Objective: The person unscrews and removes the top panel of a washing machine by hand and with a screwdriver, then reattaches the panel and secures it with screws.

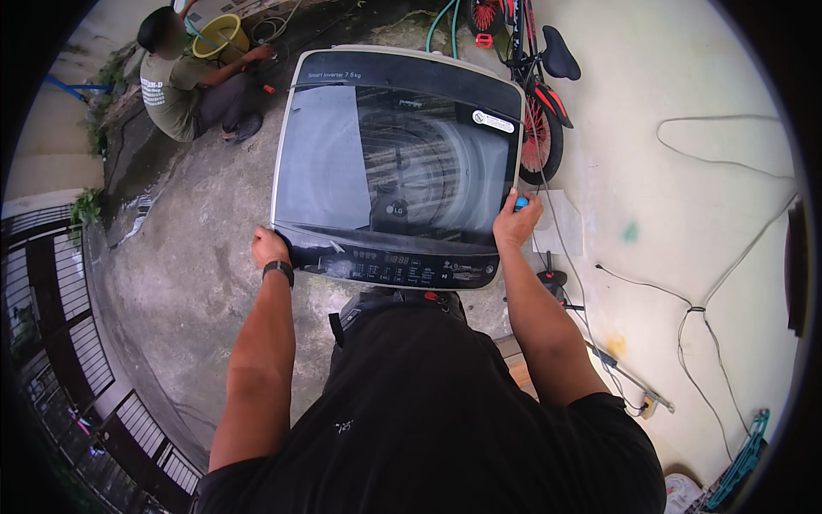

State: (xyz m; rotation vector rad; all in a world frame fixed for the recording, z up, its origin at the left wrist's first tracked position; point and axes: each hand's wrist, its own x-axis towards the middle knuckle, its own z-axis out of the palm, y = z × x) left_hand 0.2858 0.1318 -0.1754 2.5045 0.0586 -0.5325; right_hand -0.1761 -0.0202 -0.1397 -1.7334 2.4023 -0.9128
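In front of me is a top-loading washing machine [402, 163] with a dark glass lid, a pale rim and a black control panel [394, 264] along its near edge. Through the glass a round drum shows, mixed with reflections. My left hand [271, 246], a dark band on its wrist, is closed at the machine's near left corner, its fingertips partly hidden. At the right side edge my right hand [517, 224] is closed, with a small blue-ended thing [521, 203] sticking out by the thumb; its kind is not clear.
At the far left another person [184, 81] squats beside a yellow bucket [221, 36]. A black and red bicycle [538, 103] stands behind the right side. Grey cables [698, 310] hang along the pale wall [659, 206]. A dark barred gate [64, 308] borders the concrete floor [193, 265] at left.
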